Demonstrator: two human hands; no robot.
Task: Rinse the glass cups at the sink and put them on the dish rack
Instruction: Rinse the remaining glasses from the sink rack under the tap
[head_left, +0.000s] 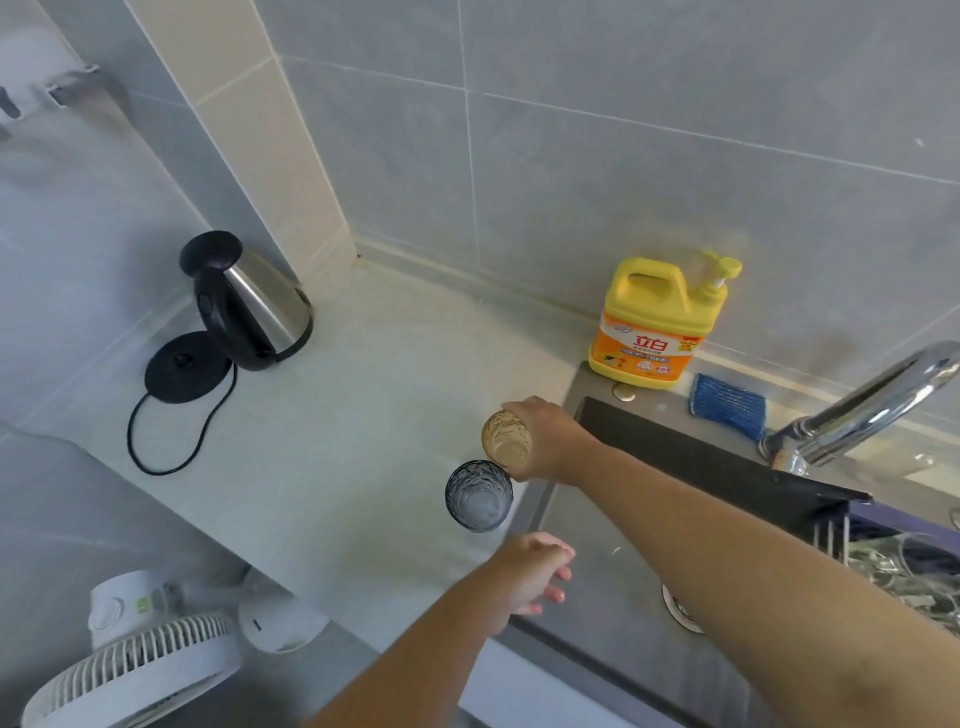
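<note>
The job looks partly done. Some see-through glass things already sit in the dish rack (883, 525) on the right, but two cups are not rinsed yet. The right hand (553, 441) reaches across the sink (613, 561) and has its fingers wrapped round the amber cup (506, 439), which is at the tabletop (363, 415) edge, just beside the sink. The grey cup (478, 496) stands upright right next to it, and no hand touches it. The left hand (535, 577) hangs over the sink rim with loose fingers and holds nothing. No water comes from the shiny curved tap (872, 405). Both cups are round and bumpy, with a pattern pressed into the glass. The sink is flat, grey and dull, and the tabletop is pale and smooth.
</note>
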